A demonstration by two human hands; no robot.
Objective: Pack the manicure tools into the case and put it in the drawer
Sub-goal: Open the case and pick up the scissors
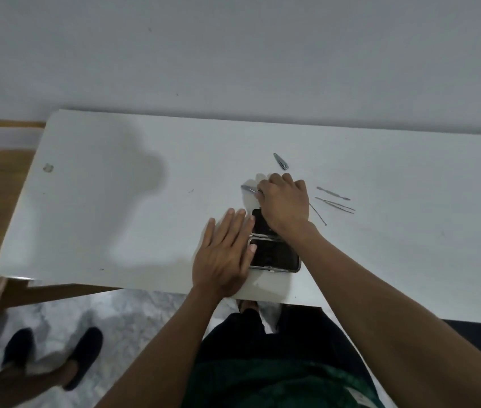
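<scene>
White table [115, 201] is seen from above, set against a pale wall. Black manicure case [274, 251] lies open near the front edge, hinged halves stacked near-to-far; long axis of the near half runs left-right, metal rim visible, clasp tab on the front edge. Far half is mostly covered by the right wrist.

Left hand [224, 254] is laid flat, palm down, fingers extended and slightly spread, pointing away from the body. Its thumb-side edge rests on the left rim of the case; nothing is gripped.

Right hand [285, 201] is curled just beyond the far half, fingers closed round a slim metal tool [249, 188]. Only the tip is exposed, pointing left and slightly away; axis is roughly left-right. Tool type cannot be told from the visible part.

Loose tools on the table, all apart from the case:
- nail clipper [280, 161], just beyond the right hand, axis diagonal, jaw end toward near-right.
- cuticle pusher [333, 193], right of the hand, axis near left-right, tilted down to the right.
- tweezers [335, 204], just nearer than the pusher, almost parallel to it, tips toward the right.
- thin wire-like pick [318, 215], partly hidden by the right wrist, running diagonally toward near-right.

Dark slippers [54, 357] of a second person are seen on the marbled floor at lower left.
</scene>
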